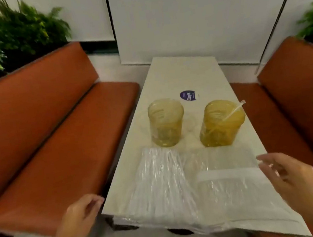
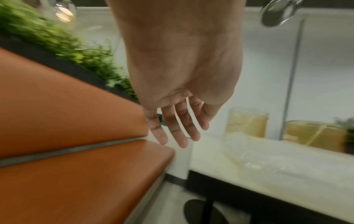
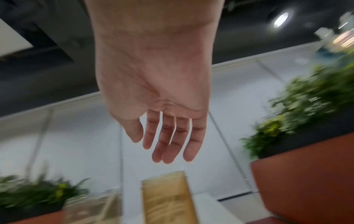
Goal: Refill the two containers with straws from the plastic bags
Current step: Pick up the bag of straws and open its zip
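Observation:
Two yellow see-through containers stand side by side on the white table (image 1: 181, 72). The left container (image 1: 165, 122) looks nearly bare; the right container (image 1: 221, 122) has a white straw (image 1: 233, 110) leaning out of it. In front of them lie two clear plastic bags: the left bag (image 1: 159, 184) is packed with white straws, the right bag (image 1: 229, 186) looks flatter. My left hand (image 1: 80, 214) hovers off the table's near-left corner, fingers loose, holding nothing. At the right bag's far-right side my right hand (image 1: 286, 173) hangs above it, fingers spread and relaxed.
Orange upholstered benches (image 1: 57, 141) run along both sides of the narrow table. Green plants (image 1: 6, 38) sit behind the backrests. A round purple sticker (image 1: 188, 95) is on the tabletop beyond the containers. The table's black pedestal foot (image 2: 203, 212) stands below.

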